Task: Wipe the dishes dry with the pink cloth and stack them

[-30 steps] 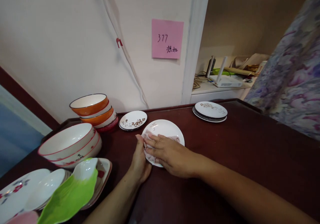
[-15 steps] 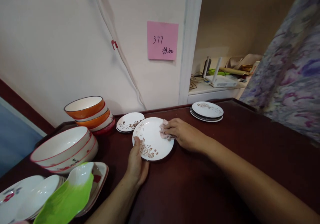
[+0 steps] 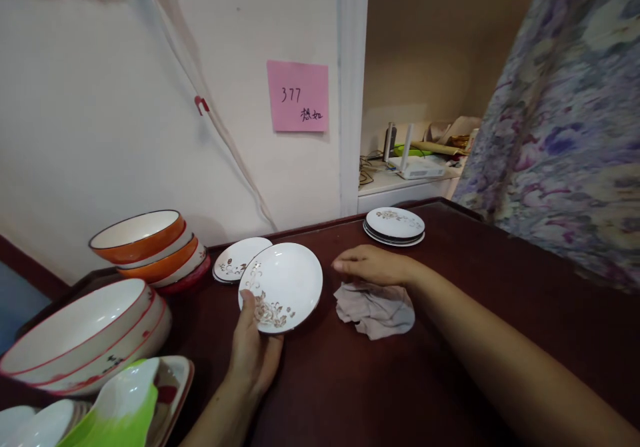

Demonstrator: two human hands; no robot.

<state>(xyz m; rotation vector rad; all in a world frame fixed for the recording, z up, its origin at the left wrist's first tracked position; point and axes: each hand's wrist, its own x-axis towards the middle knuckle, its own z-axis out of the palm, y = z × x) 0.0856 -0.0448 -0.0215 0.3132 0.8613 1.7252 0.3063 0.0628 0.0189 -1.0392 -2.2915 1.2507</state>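
My left hand [image 3: 254, 354] grips the near rim of a small white plate [image 3: 286, 282] with a brown flower pattern, lifting it tilted above the dark red table [image 3: 380, 380]. My right hand [image 3: 374, 265] hovers just right of the plate, fingers loosely stretched, holding nothing. A crumpled pinkish cloth [image 3: 375, 308] lies on the table right below that hand.
Another patterned plate [image 3: 235, 261] lies behind the held one. A stack of similar plates [image 3: 394, 225] sits at the back right. Orange bowls [image 3: 150, 247], large white bowls [image 3: 85, 337] and a green leaf dish [image 3: 117, 410] crowd the left. A floral curtain [image 3: 565, 127] hangs on the right.
My right hand has let go of the cloth, which now lies on the table. My left hand has lifted and tilted the plate. The view has shifted right.
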